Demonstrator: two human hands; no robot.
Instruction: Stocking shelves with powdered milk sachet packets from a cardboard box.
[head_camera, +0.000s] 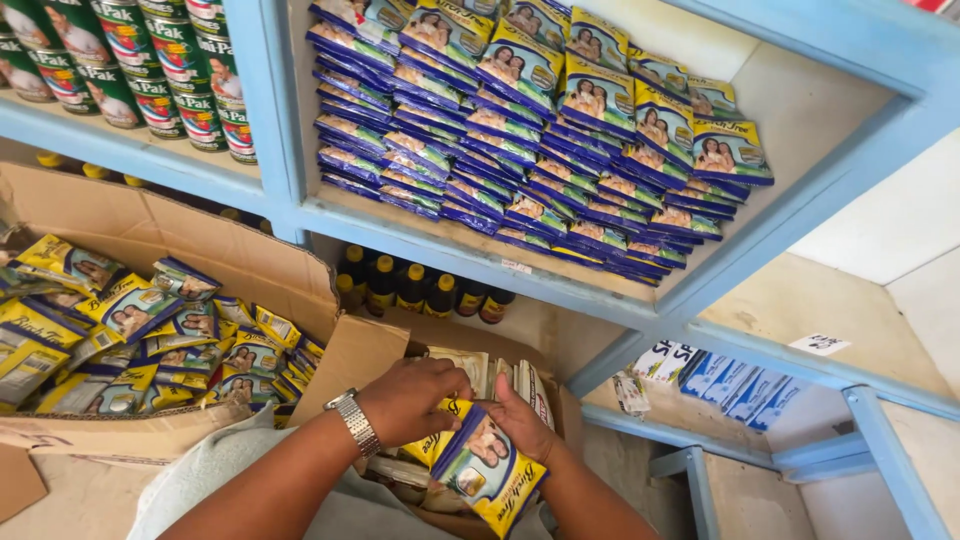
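I hold a bunch of yellow-and-blue sachets (480, 465) low in front of me, just below the blue shelf (470, 255). My left hand (410, 398), with a metal watch (355, 422) on its wrist, lies over the top of the bunch, fingers curled down onto it. My right hand (520, 420) grips the bunch from the far side, fingers wrapped round the sachets, thumb on the front one. The front sachet tilts toward me, its picture side up.

The bunch sits over a small open box (480, 365) with more sachets standing on edge in it. To my left a big cardboard box (200, 240) holds a loose heap of the same sachets. On the shelf above, more of them lie stacked in neat overlapping rows (540, 130). Green cans (130, 70) stand in the compartment to the left. Dark bottles with yellow caps (420, 290) stand under the shelf, behind the small box.
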